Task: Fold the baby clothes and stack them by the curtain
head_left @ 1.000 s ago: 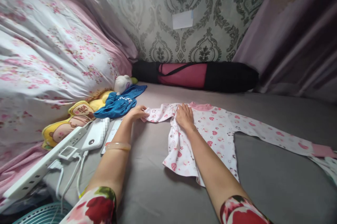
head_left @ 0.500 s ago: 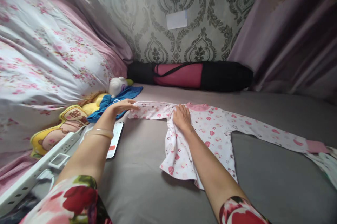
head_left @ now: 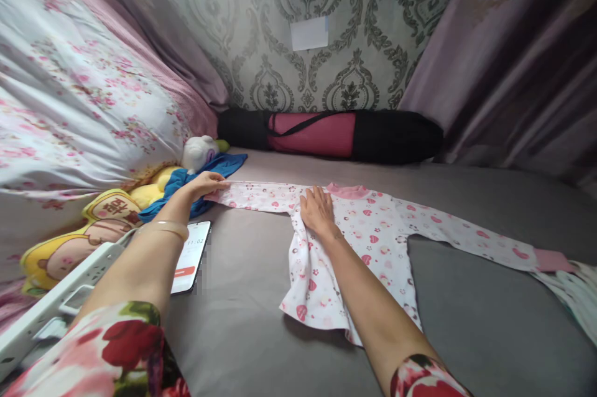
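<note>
A small white long-sleeved shirt (head_left: 373,229) with pink hearts and a pink collar lies spread on the grey sheet, its sleeves stretched out to both sides. My left hand (head_left: 208,184) pinches the cuff end of the sleeve on the left, which is drawn out straight. Flat on the shirt near that shoulder rests my right hand (head_left: 318,209), fingers extended. Below it, the shirt's left side has some folds, and the hem corner sticks out.
A phone (head_left: 192,257) and a white power strip (head_left: 60,303) lie at the left, by a yellow plush (head_left: 69,254), a blue cloth (head_left: 224,165) and a white plush (head_left: 199,153). A black and pink bag (head_left: 310,134) lies along the wall. Pale fabric (head_left: 581,297) is at the right edge.
My left hand has moved left with the cuff, and the sleeve is straighter and longer. My right hand stays on the shirt near the shoulder. The view has shifted slightly.
</note>
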### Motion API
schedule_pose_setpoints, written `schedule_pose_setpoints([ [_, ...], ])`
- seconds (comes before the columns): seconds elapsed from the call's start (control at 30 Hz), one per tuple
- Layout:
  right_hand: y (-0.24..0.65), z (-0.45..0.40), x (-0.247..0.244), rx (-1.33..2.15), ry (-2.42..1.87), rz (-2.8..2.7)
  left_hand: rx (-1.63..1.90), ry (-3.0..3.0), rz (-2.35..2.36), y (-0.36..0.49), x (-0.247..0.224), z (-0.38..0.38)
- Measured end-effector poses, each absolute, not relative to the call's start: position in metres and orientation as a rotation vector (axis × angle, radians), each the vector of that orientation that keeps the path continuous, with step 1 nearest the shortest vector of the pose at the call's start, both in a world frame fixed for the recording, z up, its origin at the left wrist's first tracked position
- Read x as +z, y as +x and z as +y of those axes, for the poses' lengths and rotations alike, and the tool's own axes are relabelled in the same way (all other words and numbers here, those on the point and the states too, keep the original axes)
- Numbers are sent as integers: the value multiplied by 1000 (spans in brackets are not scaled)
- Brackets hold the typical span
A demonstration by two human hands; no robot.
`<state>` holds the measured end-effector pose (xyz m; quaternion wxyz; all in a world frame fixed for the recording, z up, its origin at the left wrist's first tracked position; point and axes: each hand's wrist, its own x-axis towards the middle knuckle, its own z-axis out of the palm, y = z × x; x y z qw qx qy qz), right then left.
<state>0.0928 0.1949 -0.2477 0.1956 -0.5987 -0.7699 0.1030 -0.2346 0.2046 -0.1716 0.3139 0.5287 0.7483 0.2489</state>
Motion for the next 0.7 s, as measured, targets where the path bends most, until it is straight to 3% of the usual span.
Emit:
schedule_pose_setpoints([
  [0.27,88,191,-241,472,-1479,-2377,548,1677,2257,-237,-204,221],
  [0.7,87,189,-242,439,-1521,-2467,168,2039,2552,-235,-217,205],
])
